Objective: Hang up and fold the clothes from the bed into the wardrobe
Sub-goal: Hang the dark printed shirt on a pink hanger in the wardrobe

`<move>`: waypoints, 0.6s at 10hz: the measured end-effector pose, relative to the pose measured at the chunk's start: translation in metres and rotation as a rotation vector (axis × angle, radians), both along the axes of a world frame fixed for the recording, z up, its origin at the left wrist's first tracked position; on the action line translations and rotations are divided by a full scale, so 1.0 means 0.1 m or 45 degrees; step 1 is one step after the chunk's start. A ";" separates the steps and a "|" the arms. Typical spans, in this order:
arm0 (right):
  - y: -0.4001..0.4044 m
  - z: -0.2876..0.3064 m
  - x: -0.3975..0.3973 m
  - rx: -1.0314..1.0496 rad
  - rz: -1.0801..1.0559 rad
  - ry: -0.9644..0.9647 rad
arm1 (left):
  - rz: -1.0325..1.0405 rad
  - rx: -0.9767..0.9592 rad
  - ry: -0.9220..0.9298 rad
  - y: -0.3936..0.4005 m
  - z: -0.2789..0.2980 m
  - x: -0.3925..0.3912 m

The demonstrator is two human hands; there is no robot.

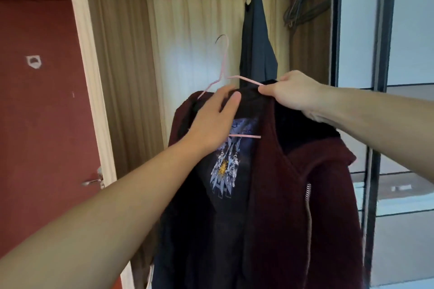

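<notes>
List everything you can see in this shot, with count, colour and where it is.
Pink hanger: one, pink, held up before the wardrobe, not on a rail.
Hoodie: one, maroon, draped on the pink hanger.
T-shirt: one, black with a printed graphic, on the same hanger inside the hoodie.
Hanging garment: one, dark grey, inside the wardrobe on a blue hanger.
Spare hangers: several, dark, upper right.
Wardrobe: one, wood.
Door: one, red, left.
Left hand: touching the collar.
Right hand: pinching hanger and fabric.

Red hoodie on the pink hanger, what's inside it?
Inside the open red hoodie hangs a black T-shirt with a blue print, on the same pink hanger. The hoodie covers the shirt's sleeves and sides.
</notes>
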State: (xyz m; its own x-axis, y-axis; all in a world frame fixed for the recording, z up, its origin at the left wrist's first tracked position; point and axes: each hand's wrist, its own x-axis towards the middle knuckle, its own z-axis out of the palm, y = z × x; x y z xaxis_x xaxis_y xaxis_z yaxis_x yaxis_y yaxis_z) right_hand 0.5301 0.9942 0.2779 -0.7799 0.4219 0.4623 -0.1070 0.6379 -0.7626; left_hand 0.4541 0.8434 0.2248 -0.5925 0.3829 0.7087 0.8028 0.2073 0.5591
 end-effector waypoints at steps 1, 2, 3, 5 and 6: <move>-0.15 0.32 -0.14 -0.073 -0.027 0.067 | -0.178 0.018 0.010 0.04 0.01 0.32; -0.30 0.64 -0.20 -0.102 0.073 0.101 | -0.258 0.075 -0.039 0.04 0.05 0.51; -0.49 0.85 -0.14 -0.109 0.123 0.136 | -0.187 0.150 -0.046 0.03 0.11 0.56; -0.89 1.18 -0.29 -0.109 0.159 0.278 | 0.160 0.296 0.153 -0.02 0.26 0.48; -1.05 1.33 -0.38 -0.103 0.021 0.374 | 0.226 0.385 0.188 -0.01 0.39 0.37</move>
